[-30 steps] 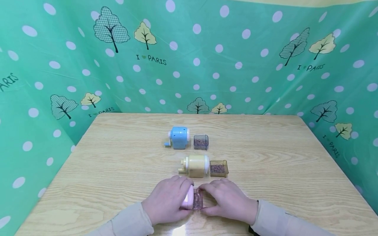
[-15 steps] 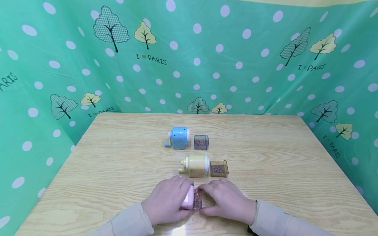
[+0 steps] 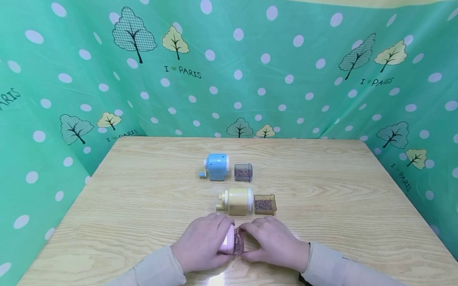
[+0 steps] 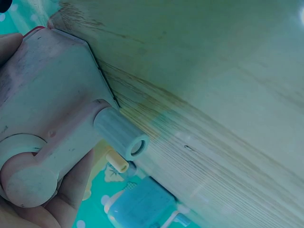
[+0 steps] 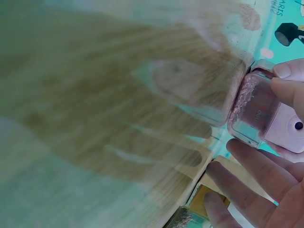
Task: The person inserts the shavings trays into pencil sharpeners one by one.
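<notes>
A pink crank pencil sharpener (image 3: 228,243) lies near the front of the table, partly covered by my left hand (image 3: 201,245), which grips its body. The left wrist view shows its crank handle (image 4: 121,130) close up. Opposite, my right hand (image 3: 277,244) pinches the clear pink shavings drawer (image 3: 238,243) between thumb and fingertips. That drawer sits partly in the sharpener's right side, with shavings inside it. The right wrist view has the drawer (image 5: 254,109) from its outer end, beside the pale pink face with the round pencil hole (image 5: 299,126).
Just beyond my hands lies a yellow sharpener (image 3: 237,201), with its shavings-filled drawer (image 3: 265,204) beside it. Farther back are a blue sharpener (image 3: 217,167) and a grey drawer (image 3: 243,172) of shavings. A green dotted cloth (image 3: 229,79) hangs around the wooden table (image 3: 322,190).
My right hand has shifted slightly left, and the pink drawer has slid a little farther into the sharpener. My left hand has stayed in place.
</notes>
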Demonstrator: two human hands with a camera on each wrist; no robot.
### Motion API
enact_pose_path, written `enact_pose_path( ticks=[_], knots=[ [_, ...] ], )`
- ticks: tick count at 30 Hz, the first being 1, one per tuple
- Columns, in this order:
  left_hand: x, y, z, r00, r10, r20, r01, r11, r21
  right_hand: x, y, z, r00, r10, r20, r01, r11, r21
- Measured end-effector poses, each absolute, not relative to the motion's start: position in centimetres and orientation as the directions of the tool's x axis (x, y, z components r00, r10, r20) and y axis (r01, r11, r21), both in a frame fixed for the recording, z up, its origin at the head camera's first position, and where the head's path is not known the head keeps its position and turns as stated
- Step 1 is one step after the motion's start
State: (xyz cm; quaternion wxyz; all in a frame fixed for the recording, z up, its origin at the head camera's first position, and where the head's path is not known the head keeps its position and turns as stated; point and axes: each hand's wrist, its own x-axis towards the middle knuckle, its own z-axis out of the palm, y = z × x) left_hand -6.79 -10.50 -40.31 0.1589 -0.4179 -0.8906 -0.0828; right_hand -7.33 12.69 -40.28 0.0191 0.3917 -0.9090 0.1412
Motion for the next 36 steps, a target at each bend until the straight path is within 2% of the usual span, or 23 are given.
enact_pose_path(
  ticks=[20, 36],
  knots=[
    [-6.89, -10.45, -40.32, -0.614, 0.724, 0.315, 0.766, 0.642, 0.019, -7.60, 12.26, -40.27, -0.682, -0.717, 0.141, -0.725, 0.639, -0.256],
    [-6.87, -10.45, -40.54, -0.599, 0.711, 0.367, 0.771, 0.637, 0.025, -7.66, 11.91, -40.25, -0.657, -0.734, 0.172, -0.751, 0.616, -0.240]
  ],
)
